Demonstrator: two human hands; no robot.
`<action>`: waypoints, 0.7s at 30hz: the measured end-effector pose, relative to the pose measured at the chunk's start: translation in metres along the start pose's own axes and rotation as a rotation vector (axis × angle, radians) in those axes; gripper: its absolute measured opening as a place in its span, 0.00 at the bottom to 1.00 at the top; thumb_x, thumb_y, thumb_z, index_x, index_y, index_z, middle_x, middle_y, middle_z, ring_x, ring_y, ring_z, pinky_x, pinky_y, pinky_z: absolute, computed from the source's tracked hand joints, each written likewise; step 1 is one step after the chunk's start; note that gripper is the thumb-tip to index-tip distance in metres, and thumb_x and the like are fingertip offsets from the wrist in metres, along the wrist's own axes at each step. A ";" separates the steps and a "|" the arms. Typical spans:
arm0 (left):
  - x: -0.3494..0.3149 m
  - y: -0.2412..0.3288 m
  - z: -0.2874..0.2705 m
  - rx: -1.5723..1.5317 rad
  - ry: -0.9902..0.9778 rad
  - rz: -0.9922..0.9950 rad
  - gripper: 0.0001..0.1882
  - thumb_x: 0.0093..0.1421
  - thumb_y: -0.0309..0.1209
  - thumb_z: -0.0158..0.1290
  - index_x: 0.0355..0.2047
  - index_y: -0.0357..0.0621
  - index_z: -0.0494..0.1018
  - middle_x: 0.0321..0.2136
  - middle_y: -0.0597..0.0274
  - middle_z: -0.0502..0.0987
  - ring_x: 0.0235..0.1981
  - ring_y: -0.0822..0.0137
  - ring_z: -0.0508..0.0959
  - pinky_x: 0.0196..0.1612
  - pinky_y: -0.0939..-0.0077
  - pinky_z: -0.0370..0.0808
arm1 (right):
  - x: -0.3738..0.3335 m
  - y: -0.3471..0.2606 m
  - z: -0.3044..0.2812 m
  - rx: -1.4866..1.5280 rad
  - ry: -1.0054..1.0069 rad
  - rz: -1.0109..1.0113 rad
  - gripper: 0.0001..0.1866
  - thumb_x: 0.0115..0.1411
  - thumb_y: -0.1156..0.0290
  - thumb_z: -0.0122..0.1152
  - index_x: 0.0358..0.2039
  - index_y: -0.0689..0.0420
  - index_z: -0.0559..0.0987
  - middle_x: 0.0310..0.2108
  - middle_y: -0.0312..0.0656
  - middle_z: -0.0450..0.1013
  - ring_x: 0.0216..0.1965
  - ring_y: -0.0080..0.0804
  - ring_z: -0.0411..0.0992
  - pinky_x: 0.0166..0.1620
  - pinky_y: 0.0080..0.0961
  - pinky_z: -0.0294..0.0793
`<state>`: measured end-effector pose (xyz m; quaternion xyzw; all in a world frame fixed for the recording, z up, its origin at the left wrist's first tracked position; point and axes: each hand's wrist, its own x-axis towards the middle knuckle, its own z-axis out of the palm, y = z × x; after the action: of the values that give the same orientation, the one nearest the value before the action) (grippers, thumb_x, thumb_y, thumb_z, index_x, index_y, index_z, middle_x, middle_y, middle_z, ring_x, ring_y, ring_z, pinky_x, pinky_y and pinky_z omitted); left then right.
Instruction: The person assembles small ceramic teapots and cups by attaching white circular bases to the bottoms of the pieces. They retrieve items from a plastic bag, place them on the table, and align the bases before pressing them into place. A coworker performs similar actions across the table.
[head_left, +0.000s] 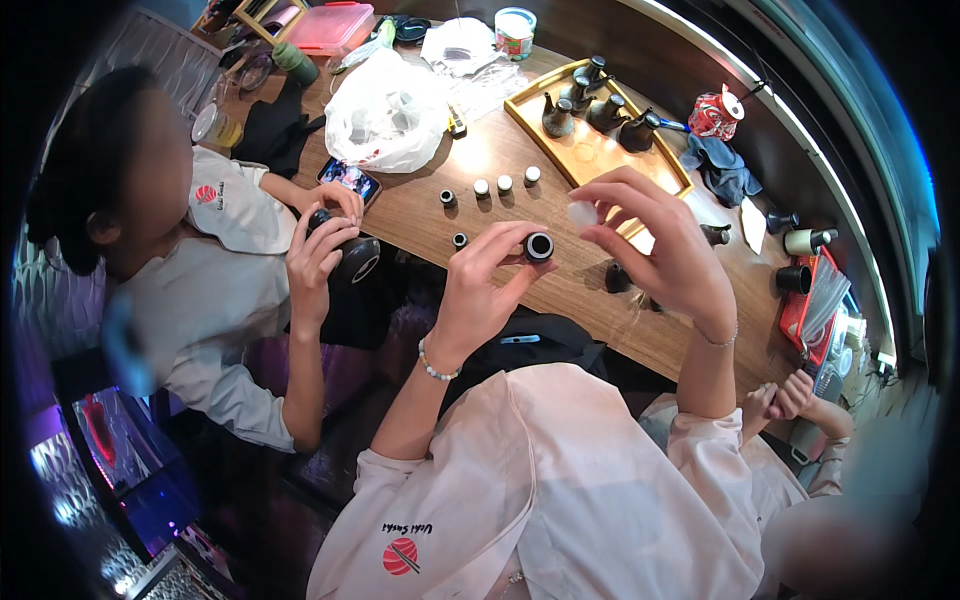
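My left hand (478, 285) pinches a small dark round container (538, 247) between thumb and fingers, its round top tilted up so a pale ring around a black centre shows. To its right, my right hand (672, 245) is raised above the table, holding a small whitish round piece (582, 213), perhaps a lid, at the fingertips; its exact kind is unclear. Beyond my hands stands a row of small dark containers with white tops (504, 184). Two small dark ones with ringed tops, one (447, 198) behind the other (460, 241), stand nearer my left hand.
A yellow wooden tray (524, 105) bears several dark spouted bottles. A white plastic bag (385, 120) and phone (350, 180) lie back left. On my left a co-worker holds a dark rounded vessel (358, 262). At right are a red basket (797, 312) and another person's hands (785, 398).
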<state>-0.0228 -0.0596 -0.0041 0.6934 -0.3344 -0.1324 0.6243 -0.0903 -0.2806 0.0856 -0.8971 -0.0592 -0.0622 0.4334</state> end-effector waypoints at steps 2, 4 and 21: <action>-0.002 0.001 0.001 -0.012 0.033 -0.002 0.19 0.58 0.15 0.62 0.51 0.32 0.79 0.48 0.51 0.82 0.46 0.60 0.85 0.49 0.69 0.87 | 0.005 -0.007 0.003 -0.007 -0.065 -0.030 0.17 0.63 0.79 0.68 0.52 0.62 0.80 0.46 0.43 0.76 0.41 0.34 0.78 0.43 0.28 0.80; -0.004 0.003 0.001 -0.002 0.055 -0.002 0.19 0.58 0.15 0.62 0.51 0.32 0.78 0.48 0.50 0.81 0.46 0.57 0.85 0.48 0.67 0.87 | 0.009 -0.009 0.007 -0.025 -0.107 -0.077 0.17 0.63 0.79 0.68 0.53 0.59 0.80 0.47 0.43 0.76 0.39 0.36 0.78 0.42 0.30 0.80; -0.009 0.004 -0.009 0.047 0.043 0.050 0.21 0.58 0.12 0.57 0.53 0.31 0.78 0.49 0.51 0.82 0.46 0.63 0.85 0.46 0.71 0.86 | 0.020 -0.030 0.015 -0.307 -0.308 -0.219 0.27 0.54 0.81 0.69 0.56 0.54 0.80 0.48 0.43 0.76 0.43 0.45 0.79 0.46 0.39 0.80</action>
<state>-0.0258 -0.0469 -0.0007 0.7021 -0.3412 -0.0940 0.6179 -0.0743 -0.2494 0.1026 -0.9396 -0.2111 0.0204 0.2686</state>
